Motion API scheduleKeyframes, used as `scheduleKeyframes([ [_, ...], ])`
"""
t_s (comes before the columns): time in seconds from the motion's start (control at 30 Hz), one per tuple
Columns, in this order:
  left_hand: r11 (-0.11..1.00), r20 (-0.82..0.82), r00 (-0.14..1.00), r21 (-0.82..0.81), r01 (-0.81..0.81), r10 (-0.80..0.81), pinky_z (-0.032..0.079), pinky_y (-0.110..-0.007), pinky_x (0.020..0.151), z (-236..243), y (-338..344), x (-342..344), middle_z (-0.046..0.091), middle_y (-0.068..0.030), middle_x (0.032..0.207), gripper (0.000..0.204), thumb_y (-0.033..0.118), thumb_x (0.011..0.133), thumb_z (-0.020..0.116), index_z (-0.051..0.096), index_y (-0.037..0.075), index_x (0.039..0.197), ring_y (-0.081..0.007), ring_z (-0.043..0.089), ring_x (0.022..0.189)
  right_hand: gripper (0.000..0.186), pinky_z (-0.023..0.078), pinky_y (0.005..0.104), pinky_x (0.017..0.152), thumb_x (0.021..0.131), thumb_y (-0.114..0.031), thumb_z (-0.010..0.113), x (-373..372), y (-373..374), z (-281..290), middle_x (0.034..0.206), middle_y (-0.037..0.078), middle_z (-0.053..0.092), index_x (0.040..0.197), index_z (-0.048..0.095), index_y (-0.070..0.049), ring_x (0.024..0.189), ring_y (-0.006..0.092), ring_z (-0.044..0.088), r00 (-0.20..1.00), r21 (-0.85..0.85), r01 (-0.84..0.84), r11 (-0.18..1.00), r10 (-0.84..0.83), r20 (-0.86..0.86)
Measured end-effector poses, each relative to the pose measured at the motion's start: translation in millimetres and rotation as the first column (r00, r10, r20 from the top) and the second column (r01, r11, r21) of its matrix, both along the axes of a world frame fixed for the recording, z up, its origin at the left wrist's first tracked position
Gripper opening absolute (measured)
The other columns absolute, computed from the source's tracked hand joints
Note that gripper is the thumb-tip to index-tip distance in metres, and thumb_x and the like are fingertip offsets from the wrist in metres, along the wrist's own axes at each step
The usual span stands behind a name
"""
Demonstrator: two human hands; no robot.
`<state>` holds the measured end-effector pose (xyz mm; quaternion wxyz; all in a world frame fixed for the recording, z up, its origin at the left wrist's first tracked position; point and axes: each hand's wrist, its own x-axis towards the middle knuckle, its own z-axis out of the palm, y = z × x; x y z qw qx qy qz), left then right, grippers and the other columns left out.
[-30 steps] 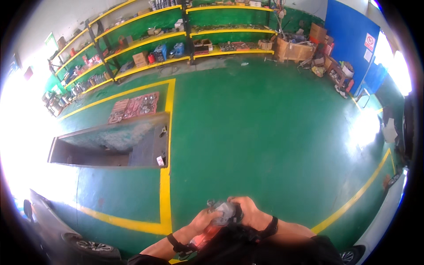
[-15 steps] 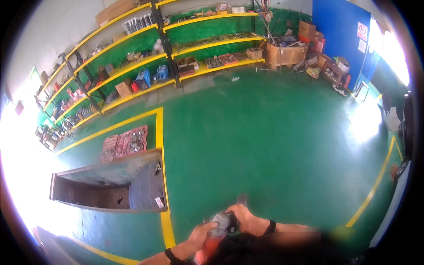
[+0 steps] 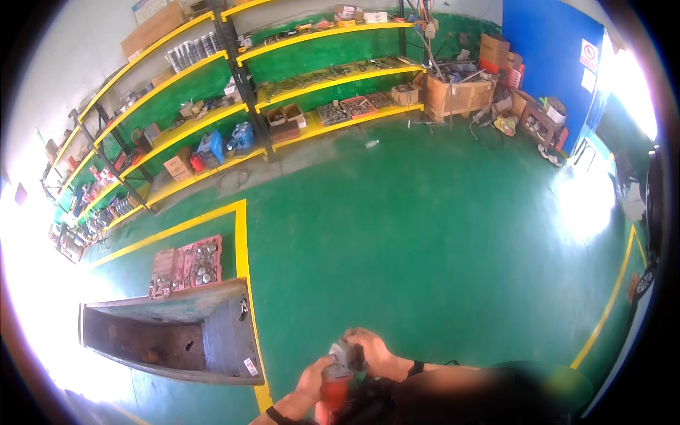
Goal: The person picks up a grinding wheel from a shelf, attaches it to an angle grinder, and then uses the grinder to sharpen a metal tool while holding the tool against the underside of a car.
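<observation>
Head, tool (image 3: 342, 360) held, wide flr (image 3: 425, 248), pit edge (image 3: 184, 293)

red-gray tool (image 3: 336, 391) partly hid, cut off @ btm edge

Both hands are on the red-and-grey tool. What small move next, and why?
I'd probably firm up the left hand on the red-and-grey tool before shifting the right hand: the left grips beside the grey head, the right sits across from it, and I see no other support.
</observation>
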<state>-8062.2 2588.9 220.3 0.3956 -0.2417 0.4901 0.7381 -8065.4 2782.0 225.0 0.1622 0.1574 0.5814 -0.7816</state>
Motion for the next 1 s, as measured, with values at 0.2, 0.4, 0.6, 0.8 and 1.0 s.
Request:
scheduleKeyframes([
  [0.2,0.999,0.035,0.999,0.050,-0.004,0.002,0.056,-0.044,0.086,9,27,-159,0.070,-0.0155,0.102,0.040,0.029,0.090,0.056,0.064,-0.002,0.112,-0.0299,0.069,0.092,0.037,0.038,0.0313,0.103,0.099,-0.026,0.054,-144,30,-19,0.124,0.008,0.057,0.127,0.057,-0.002,0.118,0.0176,0.050,0.997,-0.297,0.020,0.955,-0.043,-0.069],
  [0.4,0.991,-0.112,0.990,0.117,-0.070,0.084,0.056,-0.044,0.083,8,36,-345,0.070,-0.0147,0.101,0.047,0.036,0.085,0.058,0.065,0.000,0.114,-0.0291,0.068,0.089,0.049,0.036,0.0389,0.111,0.104,-0.031,0.052,-299,65,15,0.136,0.009,0.054,0.142,0.045,-0.002,0.131,0.0207,0.046,0.978,-0.256,0.055,0.965,-0.103,-0.181],
  [0.6,0.976,-0.155,0.984,0.210,-0.049,0.083,0.058,-0.043,0.074,30,71,-497,0.070,-0.0149,0.099,0.051,0.041,0.084,0.058,0.063,0.000,0.116,-0.0289,0.068,0.083,0.049,0.048,0.0411,0.100,0.105,-0.030,0.053,-439,86,40,0.133,0.009,0.056,0.144,0.043,-0.002,0.120,0.0201,0.055,0.996,-0.323,0.085,0.943,-0.090,-0.001],
  [0.8,0.968,-0.148,0.982,0.238,-0.080,0.118,0.058,-0.045,0.077,17,112,-629,0.070,-0.0162,0.101,0.050,0.040,0.085,0.058,0.063,0.000,0.114,-0.0304,0.069,0.086,0.049,0.050,0.0382,0.100,0.105,-0.025,0.053,-582,128,24,0.134,0.009,0.056,0.146,0.039,-0.002,0.119,0.0189,0.056,0.993,-0.323,0.014,0.946,-0.052,-0.110],
  [1.0,0.975,-0.223,0.967,0.210,-0.073,0.120,0.057,-0.045,0.080,27,153,-756,0.070,-0.0168,0.101,0.050,0.039,0.085,0.059,0.063,-0.001,0.115,-0.0311,0.068,0.088,0.054,0.049,0.0369,0.101,0.102,-0.013,0.057,-728,183,41,0.143,0.010,0.051,0.150,0.034,-0.004,0.121,0.0192,0.056,0.987,-0.418,-0.120,0.900,0.062,-0.150],
])
